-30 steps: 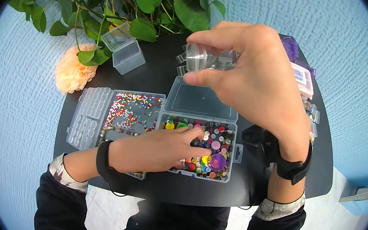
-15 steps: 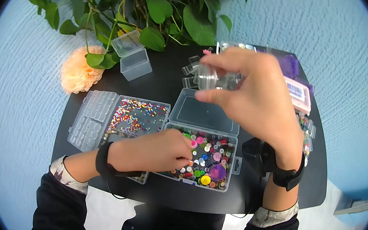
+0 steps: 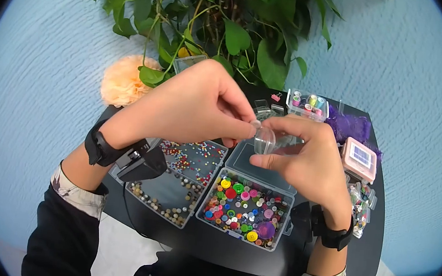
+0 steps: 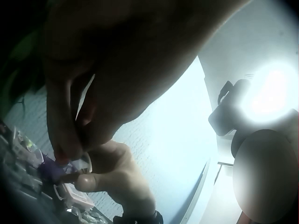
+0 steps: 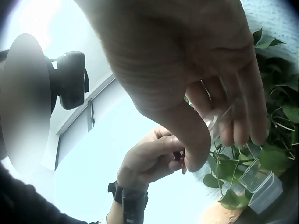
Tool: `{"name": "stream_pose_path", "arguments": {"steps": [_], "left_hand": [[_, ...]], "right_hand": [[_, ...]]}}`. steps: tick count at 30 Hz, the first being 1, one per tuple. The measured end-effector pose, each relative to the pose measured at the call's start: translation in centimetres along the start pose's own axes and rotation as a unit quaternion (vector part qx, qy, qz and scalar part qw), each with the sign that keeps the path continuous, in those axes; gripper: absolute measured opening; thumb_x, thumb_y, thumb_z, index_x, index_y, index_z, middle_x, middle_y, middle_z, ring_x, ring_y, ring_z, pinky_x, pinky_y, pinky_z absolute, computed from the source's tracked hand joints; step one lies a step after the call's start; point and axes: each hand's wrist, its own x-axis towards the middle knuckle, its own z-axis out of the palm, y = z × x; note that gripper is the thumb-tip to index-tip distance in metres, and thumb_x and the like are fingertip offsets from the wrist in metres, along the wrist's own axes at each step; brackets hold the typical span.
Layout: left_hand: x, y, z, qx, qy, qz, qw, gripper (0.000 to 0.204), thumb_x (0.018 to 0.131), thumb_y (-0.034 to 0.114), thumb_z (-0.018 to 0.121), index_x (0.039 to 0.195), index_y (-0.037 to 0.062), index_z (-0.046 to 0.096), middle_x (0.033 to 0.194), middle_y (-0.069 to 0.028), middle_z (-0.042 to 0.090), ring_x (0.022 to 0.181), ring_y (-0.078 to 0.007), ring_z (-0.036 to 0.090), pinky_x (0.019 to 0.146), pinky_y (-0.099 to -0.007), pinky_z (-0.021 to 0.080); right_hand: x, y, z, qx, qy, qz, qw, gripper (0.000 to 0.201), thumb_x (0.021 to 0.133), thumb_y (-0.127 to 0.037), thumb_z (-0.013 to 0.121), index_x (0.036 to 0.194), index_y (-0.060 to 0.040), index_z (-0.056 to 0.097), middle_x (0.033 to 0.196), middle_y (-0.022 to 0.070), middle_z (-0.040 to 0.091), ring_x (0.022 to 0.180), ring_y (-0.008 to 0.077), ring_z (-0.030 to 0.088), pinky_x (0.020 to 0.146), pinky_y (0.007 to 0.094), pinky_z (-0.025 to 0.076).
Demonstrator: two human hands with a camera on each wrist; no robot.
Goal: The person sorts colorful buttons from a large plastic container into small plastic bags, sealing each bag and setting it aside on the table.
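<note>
My right hand (image 3: 313, 156) grips a small clear jar (image 3: 265, 141) on its side above the boxes, its mouth turned toward my left hand (image 3: 197, 106). Between thumb and fingertip, the left hand pinches a small whitish button (image 3: 255, 124) right at the jar's mouth. Something small and red (image 5: 183, 167) shows among its other fingers in the right wrist view. Below the hands lies an open clear box of mixed buttons (image 3: 245, 210). Beside it is a divided clear box (image 3: 186, 221) holding tiny coloured beads (image 3: 176, 157) and round brownish beads (image 3: 177, 217).
Behind the hands stand small clear containers (image 3: 263, 109) and a box of thread spools (image 3: 310, 101). To the right are purple netting (image 3: 349, 124), a pink case (image 3: 359, 160) and filled jars (image 3: 360, 209). A leafy plant (image 3: 237, 37) and a peach pompom (image 3: 127, 81) stand at the back.
The left hand has risen from the button box to the jar's mouth, a button between its fingertips. The right hand still holds the jar, now lower in the head view, which has shifted.
</note>
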Motion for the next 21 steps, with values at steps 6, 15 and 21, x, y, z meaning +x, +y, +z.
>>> {"name": "stream_pose_path", "arguments": {"steps": [6, 15, 21], "left_hand": [[0.3, 0.8, -0.3, 0.044, -0.023, -0.027, 0.998, 0.014, 0.079, 0.004, 0.078, 0.089, -0.0052, 0.075, 0.072, -0.0065, 0.072, 0.065, -0.0064, 0.066, 0.059, -0.0189, 0.052], [0.1, 1.6, -0.7, 0.132, -0.033, -0.023, 0.99, 0.013, 0.077, 0.005, 0.08, 0.088, -0.0018, 0.076, 0.07, -0.0027, 0.071, 0.062, -0.0024, 0.06, 0.057, -0.0183, 0.047], [-0.3, 1.9, -0.6, 0.139, -0.036, -0.018, 0.989, 0.013, 0.077, 0.005, 0.08, 0.088, -0.0007, 0.076, 0.071, -0.0027, 0.071, 0.063, -0.0035, 0.062, 0.059, -0.0183, 0.049]], "right_hand": [[0.0, -0.9, 0.8, 0.047, 0.014, 0.03, 0.998, 0.039, 0.071, -0.001, 0.083, 0.106, 0.0067, 0.068, 0.093, 0.0116, 0.069, 0.085, 0.0167, 0.066, 0.072, 0.0296, 0.057], [-0.1, -1.1, 1.2, 0.025, -0.007, 0.014, 1.0, 0.039, 0.071, -0.003, 0.083, 0.105, 0.0066, 0.069, 0.089, 0.0127, 0.07, 0.081, 0.017, 0.067, 0.072, 0.0295, 0.053], [0.0, -1.5, 1.1, 0.026, -0.009, 0.028, 0.999, 0.039, 0.07, -0.006, 0.085, 0.103, 0.0065, 0.069, 0.087, 0.0128, 0.07, 0.078, 0.0171, 0.066, 0.073, 0.03, 0.052]]}}
